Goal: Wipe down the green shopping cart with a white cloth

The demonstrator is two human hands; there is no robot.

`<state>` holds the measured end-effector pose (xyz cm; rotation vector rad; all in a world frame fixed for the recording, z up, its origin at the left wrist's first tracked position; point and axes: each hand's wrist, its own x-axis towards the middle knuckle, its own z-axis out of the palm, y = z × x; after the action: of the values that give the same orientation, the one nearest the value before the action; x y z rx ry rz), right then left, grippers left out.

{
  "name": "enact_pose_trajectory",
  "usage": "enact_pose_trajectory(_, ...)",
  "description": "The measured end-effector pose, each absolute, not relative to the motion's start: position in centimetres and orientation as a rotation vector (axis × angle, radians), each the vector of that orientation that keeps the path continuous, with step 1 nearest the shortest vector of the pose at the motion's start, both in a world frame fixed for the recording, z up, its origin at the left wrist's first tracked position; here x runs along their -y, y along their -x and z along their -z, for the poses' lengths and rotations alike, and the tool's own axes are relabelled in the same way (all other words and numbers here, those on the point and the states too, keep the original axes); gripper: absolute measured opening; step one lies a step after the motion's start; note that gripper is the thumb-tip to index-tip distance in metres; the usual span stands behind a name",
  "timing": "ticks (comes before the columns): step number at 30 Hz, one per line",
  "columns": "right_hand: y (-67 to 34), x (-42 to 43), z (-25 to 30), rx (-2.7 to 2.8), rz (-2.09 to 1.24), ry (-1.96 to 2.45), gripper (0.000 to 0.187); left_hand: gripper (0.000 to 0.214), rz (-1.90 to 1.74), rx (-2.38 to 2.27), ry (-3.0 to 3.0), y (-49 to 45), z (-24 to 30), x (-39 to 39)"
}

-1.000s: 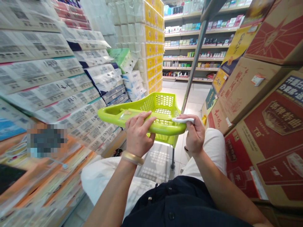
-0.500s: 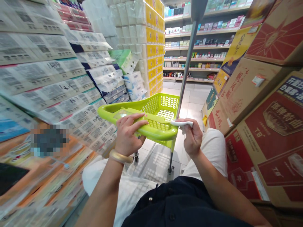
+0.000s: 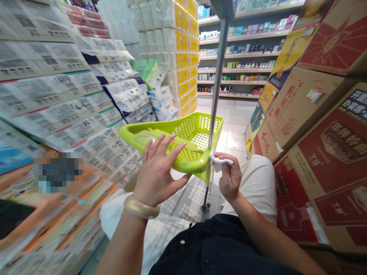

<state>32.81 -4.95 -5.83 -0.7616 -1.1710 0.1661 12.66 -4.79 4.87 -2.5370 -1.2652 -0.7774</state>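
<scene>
A lime-green shopping cart [image 3: 187, 165] with a lattice basket stands before my knees, a grey metal pole [image 3: 217, 84] rising at its right side. My left hand [image 3: 160, 168], a gold-coloured bangle at the wrist, is spread with fingers apart over the cart's handle; whether the fingertips touch it I cannot tell. In my right hand [image 3: 230, 177] a folded white cloth [image 3: 220, 159], perhaps a tissue, is pinched. The cloth lies against the right corner of the handle, close to the pole's foot.
Packs of tissue paper [image 3: 69, 91] are stacked high on the left. Yellow-sided paper bundles [image 3: 186, 57] rise behind the cart. Cardboard cartons [image 3: 329, 149] line the right side. Shelves of small goods [image 3: 246, 57] stand at the back, beyond the tiled floor [image 3: 233, 128].
My left hand has loosened from the handle, its fingers now spread. The white cloth has moved from the handle's top to its right corner by the pole. The cart has turned slightly.
</scene>
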Motion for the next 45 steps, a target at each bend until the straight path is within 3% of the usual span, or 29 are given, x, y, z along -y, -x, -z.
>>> enact_pose_trajectory(4,-32.5,5.3,6.9,1.306,-0.069,0.779,0.019,0.063,0.776,1.146,2.717,-15.6,-6.6,5.7)
enact_pose_trajectory(12,-32.1,3.8,8.7,1.351,-0.058,0.89,0.018,0.024,0.305,1.549,2.57,-19.4,-6.8,4.5)
enact_pose_trajectory(17,-31.2,3.7,8.2,1.385,-0.056,0.848,0.018,0.028,0.17,1.581,2.45,-19.1,-6.6,4.5)
enact_pose_trajectory(24,-31.8,2.5,12.4,1.381,-0.134,0.982,0.011,0.027,0.166,1.566,2.424,-18.0,-6.4,4.2)
enact_pose_trajectory(32,-30.3,2.3,8.5,1.3,-0.178,0.906,0.008,0.028,0.141,1.51,2.422,-17.4,-6.4,4.0)
enact_pose_trajectory(39,-30.7,2.2,12.5,1.294,-0.216,1.076,0.01,0.03,0.114,1.521,2.405,-17.3,-6.4,3.9)
enact_pose_trajectory(45,-30.4,2.0,10.5,1.269,-0.323,1.061,0.009,0.033,0.067,1.507,2.422,-17.3,-6.6,3.9)
